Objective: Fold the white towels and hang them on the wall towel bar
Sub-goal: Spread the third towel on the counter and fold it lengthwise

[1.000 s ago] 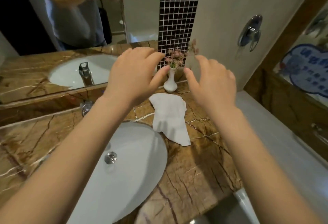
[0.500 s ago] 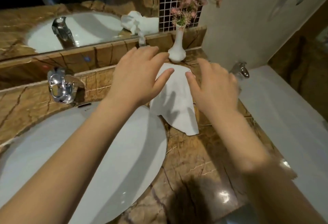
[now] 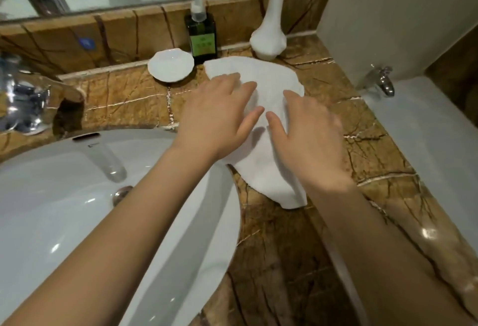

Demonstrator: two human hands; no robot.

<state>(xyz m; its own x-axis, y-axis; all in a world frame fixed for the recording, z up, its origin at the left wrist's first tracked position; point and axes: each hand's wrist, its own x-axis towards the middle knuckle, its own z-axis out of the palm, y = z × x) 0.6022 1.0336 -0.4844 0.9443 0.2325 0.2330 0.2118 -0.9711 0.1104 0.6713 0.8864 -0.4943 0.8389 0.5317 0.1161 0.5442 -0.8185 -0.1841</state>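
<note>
Your left hand (image 3: 219,116) and right hand (image 3: 310,139), which hovered a moment ago, now lie flat with fingers straight on the crumpled white cloth towel (image 3: 269,85). It rests on the brown marble tabletop (image 3: 129,98), so you can likely start folding.

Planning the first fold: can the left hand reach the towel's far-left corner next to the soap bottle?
Probably yes. The left hand lies open on the white towel; that corner is bare, just past its fingertips. The soap bottle and white dish stand close beside it, not on it.
</note>
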